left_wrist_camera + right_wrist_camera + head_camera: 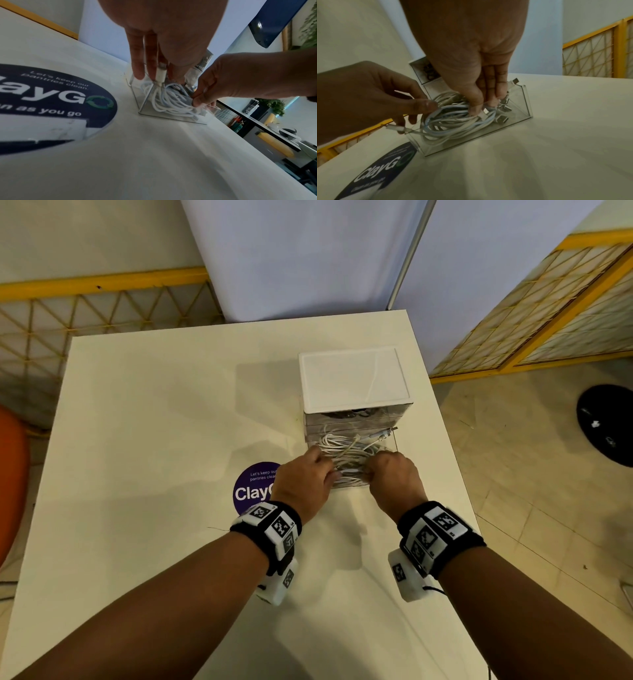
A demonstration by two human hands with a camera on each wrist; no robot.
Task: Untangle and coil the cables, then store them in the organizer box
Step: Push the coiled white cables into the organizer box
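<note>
A white counter [154,440] carries a clear organizer box [352,385] with a white top, and a round purple sticker [251,491] lies beside it. The bottom drawer [526,102] of the box is pulled out toward the person, and a bundle of white cables [453,121] sits inside it. Both hands are down in the drawer. The left hand [303,477] has fingers curled around the loops on its side, one plug poking out between them. The right hand [394,477] pinches the cables near a connector with thumb and fingertips.
</note>
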